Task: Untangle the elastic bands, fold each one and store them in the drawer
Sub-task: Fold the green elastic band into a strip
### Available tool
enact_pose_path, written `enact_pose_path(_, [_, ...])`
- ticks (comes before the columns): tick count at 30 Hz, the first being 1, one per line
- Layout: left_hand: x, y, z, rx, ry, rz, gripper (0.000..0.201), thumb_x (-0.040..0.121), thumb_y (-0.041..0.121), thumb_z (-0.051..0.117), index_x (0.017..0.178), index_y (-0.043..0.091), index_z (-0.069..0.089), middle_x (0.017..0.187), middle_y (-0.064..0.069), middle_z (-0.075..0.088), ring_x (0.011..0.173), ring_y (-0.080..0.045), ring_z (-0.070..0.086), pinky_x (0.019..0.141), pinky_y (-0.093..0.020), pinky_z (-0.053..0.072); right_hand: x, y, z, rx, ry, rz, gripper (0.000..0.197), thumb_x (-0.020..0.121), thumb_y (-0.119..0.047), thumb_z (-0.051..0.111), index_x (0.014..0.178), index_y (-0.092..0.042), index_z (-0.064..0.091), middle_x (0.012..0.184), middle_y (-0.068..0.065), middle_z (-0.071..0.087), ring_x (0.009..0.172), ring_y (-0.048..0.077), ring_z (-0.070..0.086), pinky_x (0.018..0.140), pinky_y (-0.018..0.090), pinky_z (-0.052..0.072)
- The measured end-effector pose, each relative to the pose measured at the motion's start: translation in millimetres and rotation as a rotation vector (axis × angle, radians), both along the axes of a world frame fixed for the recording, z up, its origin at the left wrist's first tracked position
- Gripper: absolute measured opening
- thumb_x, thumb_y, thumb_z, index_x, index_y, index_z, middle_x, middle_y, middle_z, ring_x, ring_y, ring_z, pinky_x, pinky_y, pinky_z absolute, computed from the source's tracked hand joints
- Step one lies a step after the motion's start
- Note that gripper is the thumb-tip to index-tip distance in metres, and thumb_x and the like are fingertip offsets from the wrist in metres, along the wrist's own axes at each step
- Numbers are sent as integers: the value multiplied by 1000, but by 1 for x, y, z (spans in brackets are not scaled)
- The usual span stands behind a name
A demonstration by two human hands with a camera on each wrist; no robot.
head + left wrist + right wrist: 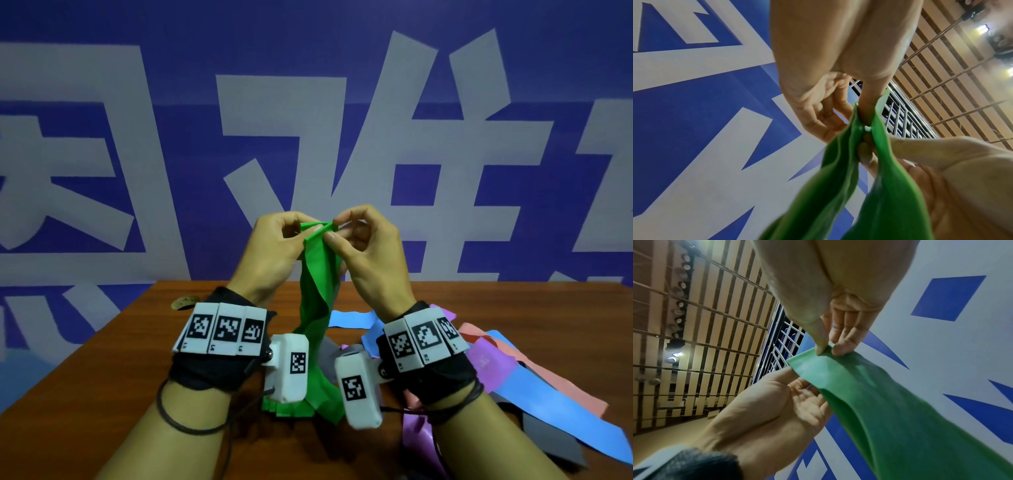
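Observation:
A green elastic band (320, 274) hangs from both raised hands down to the wooden table (137, 342), where its lower part lies in bunched folds (287, 407). My left hand (310, 229) pinches the band's top edge from the left. Right beside it, my right hand (334, 229) pinches the same edge between thumb and fingers. The left wrist view shows my left hand (851, 113) with its thumb tucked into the green band (890, 186). In the right wrist view, my right hand (829, 350) nips a top corner of the band (890, 402). No drawer is in view.
Loose bands lie tangled on the table's right side: blue (548, 401), pink (493, 339), purple (486, 359) and grey (548, 442). A small round metal object (185, 302) sits near the far left edge. A blue and white wall stands behind the table.

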State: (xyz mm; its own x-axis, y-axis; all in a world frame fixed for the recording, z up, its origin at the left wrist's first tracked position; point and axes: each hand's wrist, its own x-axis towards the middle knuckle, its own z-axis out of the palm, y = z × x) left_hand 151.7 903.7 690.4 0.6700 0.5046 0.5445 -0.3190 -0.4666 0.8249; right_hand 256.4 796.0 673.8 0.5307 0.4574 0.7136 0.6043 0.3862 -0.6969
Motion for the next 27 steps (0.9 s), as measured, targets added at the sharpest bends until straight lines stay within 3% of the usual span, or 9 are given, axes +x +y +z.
enact_pose_path(5, [-8,3,4,18,-5,-35,13,91,13,67,98,5,74,86,-6,75,82,-19,73,69,-22,56,-5,-2,1,4,-34,4,18,90,-6,68,105,-15,64,75,12,65,75,25,69,52,42,59])
enact_pose_path(12, [-8,6,3,-19,-22,25,12,90,13,69,97,4,73,86,-8,75,80,-19,74,64,-23,56,-8,-2,1,7,-84,-46,8,92,-8,66,96,-14,63,78,10,66,75,21,69,48,38,58])
enact_pose_path(20, [-8,1,2,20,4,57,6,89,11,70,93,9,74,85,-3,74,80,-16,73,65,-24,57,-2,0,-1,-23,-84,-103,12,90,-19,71,86,-11,62,79,5,66,72,28,68,45,45,56])
enact_pose_path(27, [-11,-1,5,6,29,-6,14,87,14,72,97,5,74,87,-7,75,83,-17,74,69,-23,57,0,-3,1,-80,-151,-172,12,91,-18,69,85,-16,59,79,0,64,69,20,67,47,39,56])
